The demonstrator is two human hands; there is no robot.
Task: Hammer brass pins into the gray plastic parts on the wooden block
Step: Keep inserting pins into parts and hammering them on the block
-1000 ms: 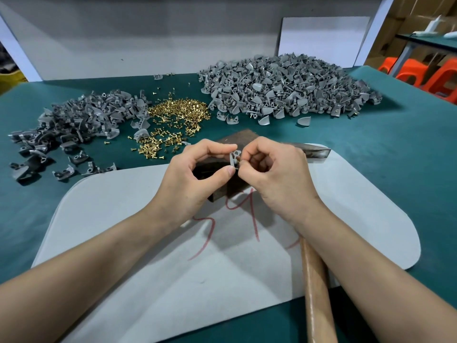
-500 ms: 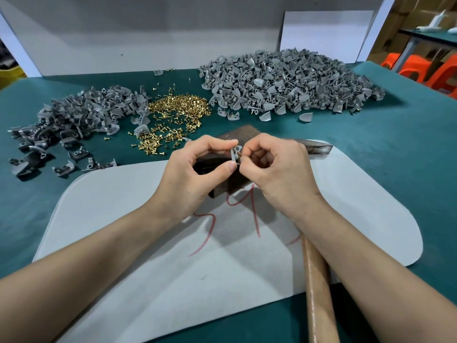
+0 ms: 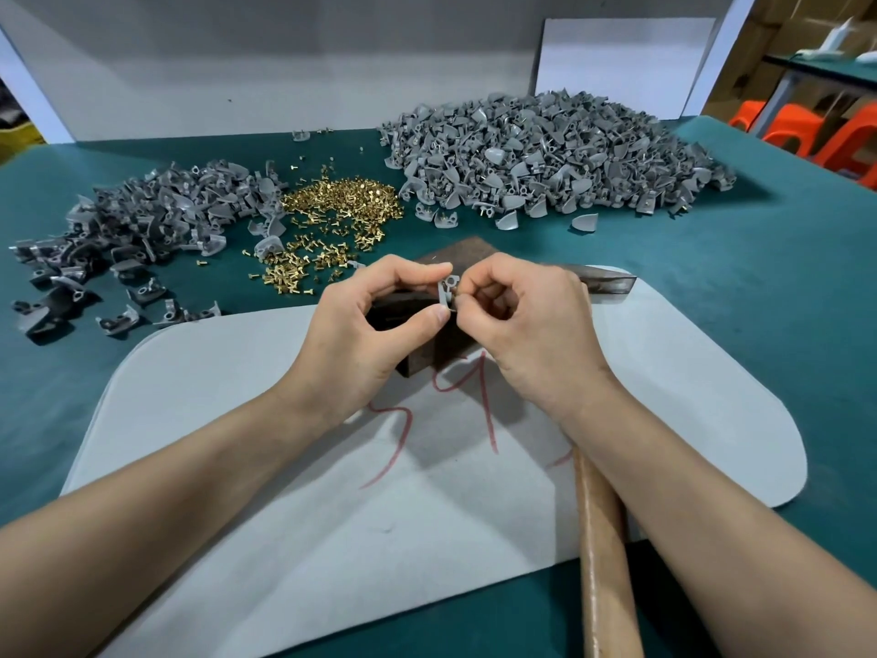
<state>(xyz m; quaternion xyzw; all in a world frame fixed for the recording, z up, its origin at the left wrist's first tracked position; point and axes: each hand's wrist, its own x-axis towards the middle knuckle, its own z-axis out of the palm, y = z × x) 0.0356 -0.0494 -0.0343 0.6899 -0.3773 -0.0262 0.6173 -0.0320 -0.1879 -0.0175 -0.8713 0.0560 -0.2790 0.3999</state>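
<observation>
My left hand (image 3: pixel 365 325) pinches a small gray plastic part (image 3: pixel 447 291) between thumb and forefinger, just above the dark wooden block (image 3: pixel 427 358). Facing it, my right hand (image 3: pixel 531 325) has its fingertips curled against the same part; any brass pin it holds is too small to make out. Loose brass pins (image 3: pixel 332 220) lie in a heap behind the block. A hammer lies under my right forearm, its wooden handle (image 3: pixel 602 553) pointing toward me and its metal head (image 3: pixel 610 282) poking out behind my right hand.
A pale gray mat (image 3: pixel 237 491) with red marks covers the green table (image 3: pixel 759 301). A big pile of gray parts (image 3: pixel 545 154) sits at the back right, a darker pile (image 3: pixel 142 220) at the left. Orange stools (image 3: pixel 835 135) stand beyond the table's right corner.
Both hands stay together at the gray part above the block, with only small finger shifts. The view has moved slightly.
</observation>
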